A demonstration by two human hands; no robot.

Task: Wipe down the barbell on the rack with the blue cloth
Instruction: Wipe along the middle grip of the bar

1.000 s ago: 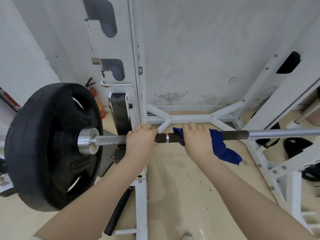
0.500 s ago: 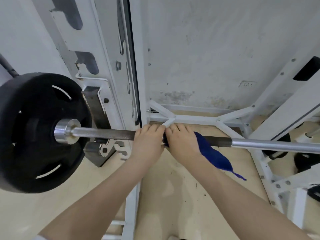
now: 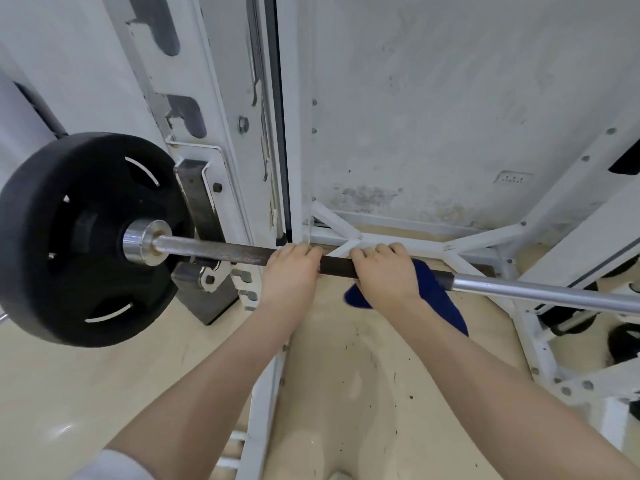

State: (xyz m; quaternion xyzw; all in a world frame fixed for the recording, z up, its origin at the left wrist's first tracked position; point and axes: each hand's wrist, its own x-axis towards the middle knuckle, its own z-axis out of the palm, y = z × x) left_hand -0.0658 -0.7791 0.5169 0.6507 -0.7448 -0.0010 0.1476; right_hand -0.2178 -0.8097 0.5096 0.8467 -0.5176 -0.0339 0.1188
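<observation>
The barbell [image 3: 540, 289] runs across the view at waist height, dark and knurled in the middle, shiny steel toward the right. A black weight plate [image 3: 69, 244] sits on its left end. My left hand [image 3: 289, 275] grips the bare bar just right of the rack upright. My right hand [image 3: 382, 275] grips the bar through the blue cloth [image 3: 438, 299], which is wrapped round the bar under my palm and hangs down on both sides. A short stretch of dark bar shows between my hands.
The white rack upright [image 3: 242, 140] with its hook stands behind my left hand. White base braces [image 3: 460, 244] cross the beige floor beyond the bar. More white frame and dark plates [image 3: 623, 344] lie at the right. A scuffed wall is behind.
My right hand with the cloth slid left along the bar until it met my left hand, then moved back right a little. The view shifted, so the plate looks lower and nearer.
</observation>
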